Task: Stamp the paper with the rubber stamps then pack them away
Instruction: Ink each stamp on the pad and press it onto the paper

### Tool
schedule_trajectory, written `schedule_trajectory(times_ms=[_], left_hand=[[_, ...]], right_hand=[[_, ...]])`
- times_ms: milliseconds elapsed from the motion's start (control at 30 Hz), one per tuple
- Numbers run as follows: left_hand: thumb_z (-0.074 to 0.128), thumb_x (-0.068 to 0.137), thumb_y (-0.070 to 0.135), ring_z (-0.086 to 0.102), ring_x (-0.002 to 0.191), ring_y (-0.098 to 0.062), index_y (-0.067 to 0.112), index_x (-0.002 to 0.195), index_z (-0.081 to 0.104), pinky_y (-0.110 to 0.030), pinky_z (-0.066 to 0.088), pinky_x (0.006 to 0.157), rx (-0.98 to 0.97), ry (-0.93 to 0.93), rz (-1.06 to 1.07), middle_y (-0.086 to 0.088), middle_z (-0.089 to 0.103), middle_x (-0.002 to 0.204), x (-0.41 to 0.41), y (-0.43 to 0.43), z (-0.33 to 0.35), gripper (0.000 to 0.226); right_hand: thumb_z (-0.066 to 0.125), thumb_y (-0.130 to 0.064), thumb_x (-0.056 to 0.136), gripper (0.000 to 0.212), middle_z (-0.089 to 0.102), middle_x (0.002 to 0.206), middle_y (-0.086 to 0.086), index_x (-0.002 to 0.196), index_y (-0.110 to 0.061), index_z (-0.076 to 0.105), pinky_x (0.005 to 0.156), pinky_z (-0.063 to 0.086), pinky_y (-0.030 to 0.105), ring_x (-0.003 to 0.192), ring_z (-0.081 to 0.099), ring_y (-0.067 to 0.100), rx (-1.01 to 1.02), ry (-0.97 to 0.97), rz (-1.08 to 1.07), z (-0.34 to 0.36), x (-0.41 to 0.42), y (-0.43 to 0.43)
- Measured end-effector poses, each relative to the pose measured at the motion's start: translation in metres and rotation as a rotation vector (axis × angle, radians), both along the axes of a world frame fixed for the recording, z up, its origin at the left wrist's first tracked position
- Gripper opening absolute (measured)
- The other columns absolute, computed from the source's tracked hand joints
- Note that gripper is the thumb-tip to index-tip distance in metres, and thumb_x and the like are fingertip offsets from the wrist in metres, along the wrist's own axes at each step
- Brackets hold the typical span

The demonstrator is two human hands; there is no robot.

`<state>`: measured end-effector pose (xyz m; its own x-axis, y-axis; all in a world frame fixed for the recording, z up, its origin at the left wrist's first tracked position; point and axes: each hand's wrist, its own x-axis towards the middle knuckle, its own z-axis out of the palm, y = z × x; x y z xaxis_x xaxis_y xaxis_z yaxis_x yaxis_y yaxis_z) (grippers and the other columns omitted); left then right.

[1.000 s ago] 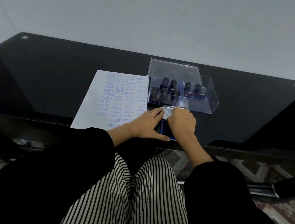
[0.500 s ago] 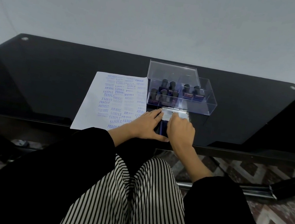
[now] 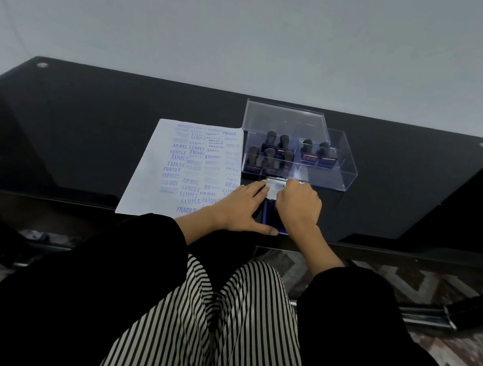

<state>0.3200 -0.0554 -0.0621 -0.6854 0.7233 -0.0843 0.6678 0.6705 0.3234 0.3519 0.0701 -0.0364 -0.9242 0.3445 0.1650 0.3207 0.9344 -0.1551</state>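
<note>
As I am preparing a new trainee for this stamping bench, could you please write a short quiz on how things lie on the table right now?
1. True or false: all the rubber stamps in view stand inside the clear box.
2. The stamped paper lies: A) to the left of the ink pad; B) to its right; C) under the box.
3. Which hand curls its fingers over the ink pad's far edge?
Key: 1 true; 2 A; 3 the right hand, while the left hand rests with straight fingers at the pad's left side.
</note>
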Motion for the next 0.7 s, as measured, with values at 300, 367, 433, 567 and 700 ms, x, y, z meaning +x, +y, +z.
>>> schedule_trajectory(times_ms=[300, 367, 433, 567, 700], left_hand=[[0.057, 0.078, 0.064, 0.004, 0.147, -0.022, 0.004, 0.150, 0.003, -0.037, 0.008, 0.121, 0.021, -0.007, 0.006, -0.011, -0.001, 0.159, -0.001, 0.000, 0.000, 0.108], [0.059, 0.078, 0.064, 0.005, 0.147, -0.022, 0.006, 0.151, 0.004, -0.039, 0.010, 0.121, 0.025, -0.017, 0.002, -0.009, 0.000, 0.160, -0.001, 0.000, 0.001, 0.108], [0.059, 0.078, 0.063, 0.005, 0.147, -0.021, 0.006, 0.151, 0.005, -0.039, 0.012, 0.121, 0.028, -0.019, -0.002, -0.008, 0.000, 0.160, -0.002, 0.001, 0.002, 0.107], [0.058, 0.080, 0.061, 0.004, 0.147, -0.022, 0.004, 0.150, 0.004, -0.037, 0.010, 0.121, 0.012, -0.012, 0.006, -0.010, -0.002, 0.159, 0.000, 0.001, 0.001, 0.106], [0.059, 0.079, 0.062, 0.006, 0.147, -0.022, 0.005, 0.150, 0.004, -0.039, 0.012, 0.121, 0.026, -0.015, -0.003, -0.009, 0.001, 0.159, -0.001, 0.001, 0.002, 0.107]], right_hand=[[0.039, -0.011, 0.095, 0.017, 0.066, 0.093, 0.016, 0.099, -0.005, 0.055, 0.061, 0.039, 0.035, 0.085, 0.063, 0.034, -0.005, 0.064, 0.017, -0.011, 0.016, -0.005], [0.038, -0.012, 0.096, 0.016, 0.067, 0.090, 0.016, 0.099, -0.006, 0.053, 0.058, 0.038, 0.034, 0.082, 0.064, 0.034, 0.016, 0.075, 0.030, -0.013, 0.021, -0.006], [0.037, -0.013, 0.097, 0.016, 0.067, 0.088, 0.015, 0.102, -0.006, 0.051, 0.057, 0.039, 0.034, 0.079, 0.065, 0.033, 0.025, 0.090, 0.039, -0.014, 0.026, -0.008], [0.036, -0.015, 0.099, 0.016, 0.068, 0.088, 0.015, 0.103, -0.007, 0.049, 0.057, 0.042, 0.036, 0.079, 0.066, 0.034, 0.009, 0.106, 0.047, -0.017, 0.033, -0.010], [0.037, -0.013, 0.097, 0.017, 0.067, 0.088, 0.016, 0.099, -0.006, 0.052, 0.057, 0.038, 0.034, 0.080, 0.065, 0.034, 0.017, 0.087, 0.026, -0.014, 0.026, -0.008]])
